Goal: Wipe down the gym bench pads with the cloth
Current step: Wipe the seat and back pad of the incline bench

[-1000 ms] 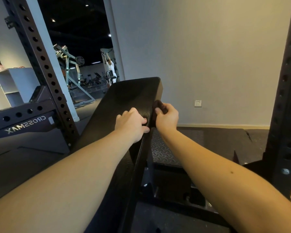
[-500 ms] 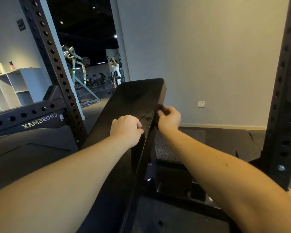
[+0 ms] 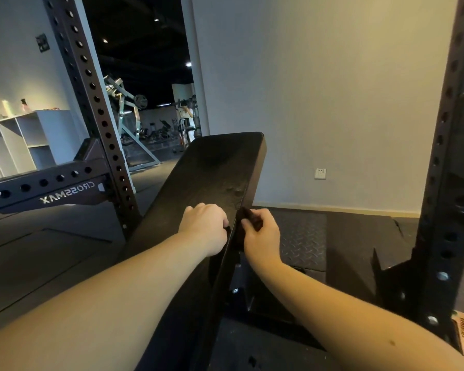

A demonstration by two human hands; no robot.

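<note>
My right grip (image 3: 261,234) is closed on the dark cloth (image 3: 252,222), holding it against the right side edge of the surface (image 3: 212,170), a black bench pad that slopes up and away from me towards the pale wall. The cloth pokes out above the fingers, and it is so near the pad in tone that I cannot make out how far it extends. My left grip (image 3: 204,228) sits knuckles-up on top of the pad, just across that edge from the right one, with its fingers curled under; a dark sliver shows at its thumb, but I cannot tell whether it holds part of the cloth or nothing. A patch of small spots marks the pad a little above both hands, near the right edge. To the left stands a perforated rack upright (image 3: 91,103) with a crossbeam (image 3: 65,194) bearing mirrored lettering; white shelving (image 3: 24,140) lies beyond it, and a doorway (image 3: 145,76) opens onto a darker room of machines. A second rack upright (image 3: 445,156) stands at the right; a wall socket (image 3: 320,173) sits low on the wall; a diamond-plate mat (image 3: 303,236) lies on the floor beside the bench.
</note>
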